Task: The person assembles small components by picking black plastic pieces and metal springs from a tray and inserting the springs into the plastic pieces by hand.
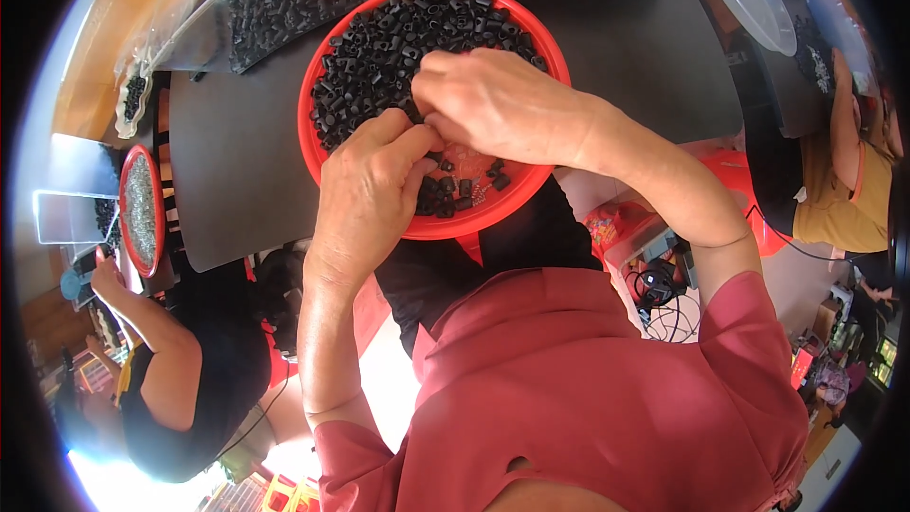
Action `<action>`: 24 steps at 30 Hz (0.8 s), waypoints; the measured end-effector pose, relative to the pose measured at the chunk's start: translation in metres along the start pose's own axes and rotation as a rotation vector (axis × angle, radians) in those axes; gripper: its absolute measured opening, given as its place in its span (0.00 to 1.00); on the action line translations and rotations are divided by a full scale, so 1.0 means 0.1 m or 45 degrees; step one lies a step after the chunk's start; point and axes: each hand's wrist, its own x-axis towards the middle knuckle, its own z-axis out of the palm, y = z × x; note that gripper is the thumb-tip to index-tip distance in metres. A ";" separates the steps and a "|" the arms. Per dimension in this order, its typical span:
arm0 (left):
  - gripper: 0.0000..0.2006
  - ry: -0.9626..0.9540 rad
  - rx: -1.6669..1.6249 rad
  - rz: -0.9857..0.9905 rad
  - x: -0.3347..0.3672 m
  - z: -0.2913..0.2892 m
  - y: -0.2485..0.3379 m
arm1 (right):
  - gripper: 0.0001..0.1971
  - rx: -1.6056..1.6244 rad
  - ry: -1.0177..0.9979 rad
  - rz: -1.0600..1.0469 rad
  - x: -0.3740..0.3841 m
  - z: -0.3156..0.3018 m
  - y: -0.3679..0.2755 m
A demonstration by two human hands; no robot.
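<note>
A round red basin (310, 120) stands in front of me, with many small black plastic parts (379, 57) heaped in its far part. At its near side a few loose black parts (445, 197) lie beside some tiny metal springs (480, 192). Over the basin my left hand (374, 166) and my right hand (498, 100) meet with fingertips close together. Both are closed in a pinch. Whatever sits between the fingertips is too small and too hidden to make out.
The basin rests at the edge of a dark grey table (232, 166). Behind it lie large clear bags of black parts (294, 5). Leftward, another red-rimmed tray (142, 213) holds small metallic pieces near a co-worker's arm (156, 322). Another person in yellow (844, 190) sits at the right.
</note>
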 end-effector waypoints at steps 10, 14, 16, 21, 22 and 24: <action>0.08 0.223 -0.098 0.183 0.03 0.13 -0.03 | 0.03 0.706 0.206 0.467 -0.30 -0.25 -0.08; 0.08 0.189 -0.092 0.153 0.02 0.13 -0.05 | 0.04 0.705 0.224 0.523 -0.34 -0.25 -0.08; 0.08 0.167 -0.113 0.124 0.02 0.12 -0.06 | 0.04 0.690 0.236 0.498 -0.35 -0.26 -0.08; 0.08 0.117 -0.112 0.101 0.05 0.11 -0.03 | 0.05 0.736 0.213 0.498 -0.41 -0.28 -0.10; 0.08 0.131 -0.112 0.105 0.05 0.11 -0.03 | 0.05 0.732 0.194 0.537 -0.42 -0.27 -0.10; 0.07 0.156 -0.113 0.108 0.05 0.10 -0.01 | 0.04 0.758 0.187 0.533 -0.42 -0.25 -0.09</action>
